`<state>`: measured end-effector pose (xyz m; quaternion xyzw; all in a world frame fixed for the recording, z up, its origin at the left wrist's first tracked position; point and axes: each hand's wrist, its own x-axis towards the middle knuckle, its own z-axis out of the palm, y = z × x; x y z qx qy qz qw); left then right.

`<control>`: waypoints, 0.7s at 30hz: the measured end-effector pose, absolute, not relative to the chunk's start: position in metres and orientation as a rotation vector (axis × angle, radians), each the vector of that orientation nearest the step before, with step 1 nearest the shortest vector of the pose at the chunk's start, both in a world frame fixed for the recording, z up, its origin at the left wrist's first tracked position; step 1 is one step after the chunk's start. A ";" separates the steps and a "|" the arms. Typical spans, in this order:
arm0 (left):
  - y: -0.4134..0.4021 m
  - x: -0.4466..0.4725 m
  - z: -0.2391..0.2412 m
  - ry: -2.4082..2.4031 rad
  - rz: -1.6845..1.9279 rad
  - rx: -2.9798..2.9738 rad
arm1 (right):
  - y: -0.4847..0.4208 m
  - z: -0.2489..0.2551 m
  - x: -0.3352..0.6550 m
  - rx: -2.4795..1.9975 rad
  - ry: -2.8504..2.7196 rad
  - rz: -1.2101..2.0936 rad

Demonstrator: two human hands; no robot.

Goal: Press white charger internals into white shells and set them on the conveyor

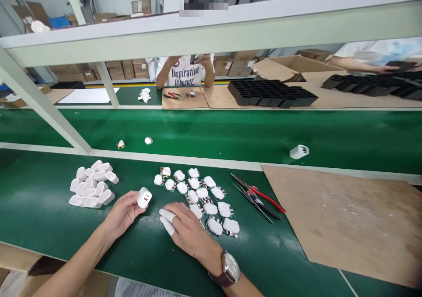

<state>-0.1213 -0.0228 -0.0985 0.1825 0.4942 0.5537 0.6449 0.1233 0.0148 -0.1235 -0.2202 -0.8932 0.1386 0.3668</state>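
My left hand (122,212) holds a white charger housing (144,197) by its side, port face turned right. My right hand (186,230) lies on the green mat with white finger cots on two fingertips; its fingers are curled down at the near edge of a group of several white plug inserts with metal prongs (201,196). Whether it grips one I cannot tell. A pile of several empty white housings (92,184) sits left of my left hand.
Red-handled pliers (259,196) and tweezers lie right of the inserts, beside a brown board (343,218). On the green belt (231,134) rest one housing (299,151) and two small parts (121,144). Across it, other people work near black trays (270,92).
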 end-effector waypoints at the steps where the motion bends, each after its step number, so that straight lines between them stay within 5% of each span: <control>1: -0.015 -0.120 -0.096 1.141 1.249 0.489 | 0.013 -0.125 0.123 -0.561 -2.318 0.350; 8: 0.125 -0.097 -0.083 1.623 1.128 1.686 | -0.001 -0.142 0.117 -0.524 -2.464 0.286; 14: 0.229 -0.059 -0.096 1.850 0.843 1.924 | 0.008 -0.182 0.113 -0.466 -2.429 0.147; 21: 0.231 -0.119 -0.089 2.194 0.269 1.916 | 0.015 -0.222 0.088 -0.491 -2.199 0.074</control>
